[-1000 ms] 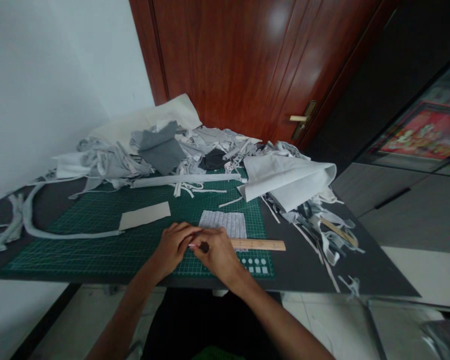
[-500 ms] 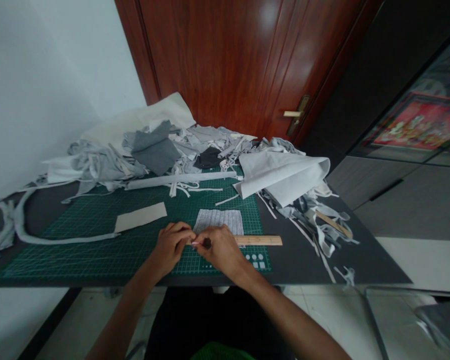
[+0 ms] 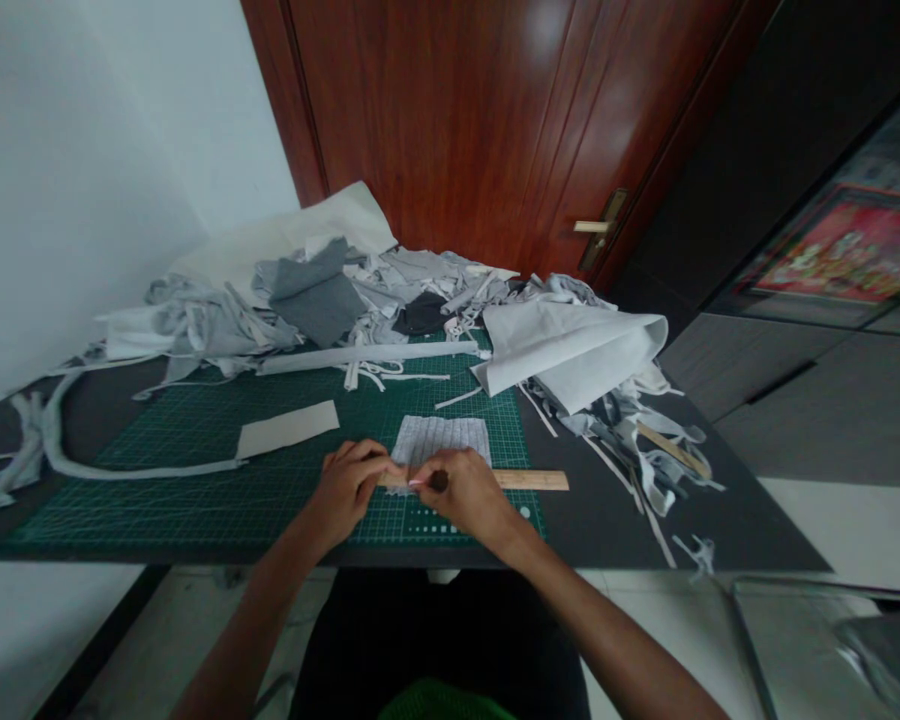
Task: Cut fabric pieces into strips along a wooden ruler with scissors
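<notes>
Has a heap of grey scraps well beyond the left hand, piled along the far side of a green mat, and a folded white cloth beyond the right hand, over more scraps. Faces a long pale strip between hands and heap, a cream rectangle near the left hand, beyond and to its left, and a curved strip farther out on that side. Has a stick among scraps well to the right of the right hand. Blocks sight of the middle of the ruler with the right hand. Rests the left fingertips, bent and close together, on the ruler near its left end; cannot tell whether gripping it. Pinches something small and pink between right thumb and forefinger, beside the left fingertips; cannot tell what. Has the ribbed cloth flat on the mat, just beyond the right hand and partly under the ruler: light grey, roughly square, lined with parallel ridges running away from the hands. Has the ruler straight, pale and wooden, jutting past the right hand and over the mat's right edge.
</notes>
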`<state>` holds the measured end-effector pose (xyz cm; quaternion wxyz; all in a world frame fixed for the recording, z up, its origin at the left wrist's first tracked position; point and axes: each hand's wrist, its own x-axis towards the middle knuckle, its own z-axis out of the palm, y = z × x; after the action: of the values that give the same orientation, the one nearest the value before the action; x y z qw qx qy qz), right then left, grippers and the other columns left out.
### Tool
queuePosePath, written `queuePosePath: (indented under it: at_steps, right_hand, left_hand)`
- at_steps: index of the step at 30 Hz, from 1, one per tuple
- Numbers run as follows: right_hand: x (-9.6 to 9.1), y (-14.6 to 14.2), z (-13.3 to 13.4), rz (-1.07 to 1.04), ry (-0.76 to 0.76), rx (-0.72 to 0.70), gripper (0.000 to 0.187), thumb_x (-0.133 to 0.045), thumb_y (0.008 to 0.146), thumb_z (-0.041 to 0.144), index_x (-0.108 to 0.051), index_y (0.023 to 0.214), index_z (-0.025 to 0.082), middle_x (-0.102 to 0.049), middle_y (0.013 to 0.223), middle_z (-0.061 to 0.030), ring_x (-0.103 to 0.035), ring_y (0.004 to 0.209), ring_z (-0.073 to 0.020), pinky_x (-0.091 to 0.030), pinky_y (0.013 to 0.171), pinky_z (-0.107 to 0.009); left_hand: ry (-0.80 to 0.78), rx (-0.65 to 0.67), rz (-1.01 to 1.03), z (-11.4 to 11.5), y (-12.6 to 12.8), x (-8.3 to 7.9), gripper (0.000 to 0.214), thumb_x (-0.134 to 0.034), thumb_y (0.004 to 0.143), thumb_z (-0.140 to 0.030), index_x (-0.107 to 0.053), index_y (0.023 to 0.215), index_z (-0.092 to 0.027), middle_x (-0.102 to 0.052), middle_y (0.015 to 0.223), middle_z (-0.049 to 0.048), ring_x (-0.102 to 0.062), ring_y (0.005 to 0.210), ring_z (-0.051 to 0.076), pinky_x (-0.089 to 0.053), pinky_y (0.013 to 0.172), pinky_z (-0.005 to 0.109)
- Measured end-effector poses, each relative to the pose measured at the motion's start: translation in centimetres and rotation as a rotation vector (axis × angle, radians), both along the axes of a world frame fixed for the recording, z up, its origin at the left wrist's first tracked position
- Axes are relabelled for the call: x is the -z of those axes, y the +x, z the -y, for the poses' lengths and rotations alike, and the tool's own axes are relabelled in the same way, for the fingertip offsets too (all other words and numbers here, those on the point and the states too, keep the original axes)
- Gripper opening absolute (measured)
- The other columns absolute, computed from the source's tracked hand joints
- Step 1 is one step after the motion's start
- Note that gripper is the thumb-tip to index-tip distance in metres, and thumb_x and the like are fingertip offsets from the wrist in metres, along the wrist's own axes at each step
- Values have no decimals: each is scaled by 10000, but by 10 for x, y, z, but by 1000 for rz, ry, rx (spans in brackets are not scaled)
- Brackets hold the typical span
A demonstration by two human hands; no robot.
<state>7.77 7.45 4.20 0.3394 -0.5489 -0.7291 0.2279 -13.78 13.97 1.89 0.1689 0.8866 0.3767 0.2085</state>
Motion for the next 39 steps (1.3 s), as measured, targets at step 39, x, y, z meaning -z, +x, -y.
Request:
queuePosePath:
  at_steps: [39]
  right_hand:
    - [-9,-21,-6,121,17,-47,79,-750,886,158,-802,876,217,-797,868,-7,-716,749,-148,-486,755,-229]
  left_hand:
    - [30,1,26,3,2,-2,298,-439,999,-187,-717,908,-243,-696,1036,37,-559,969,226,-375,852,385]
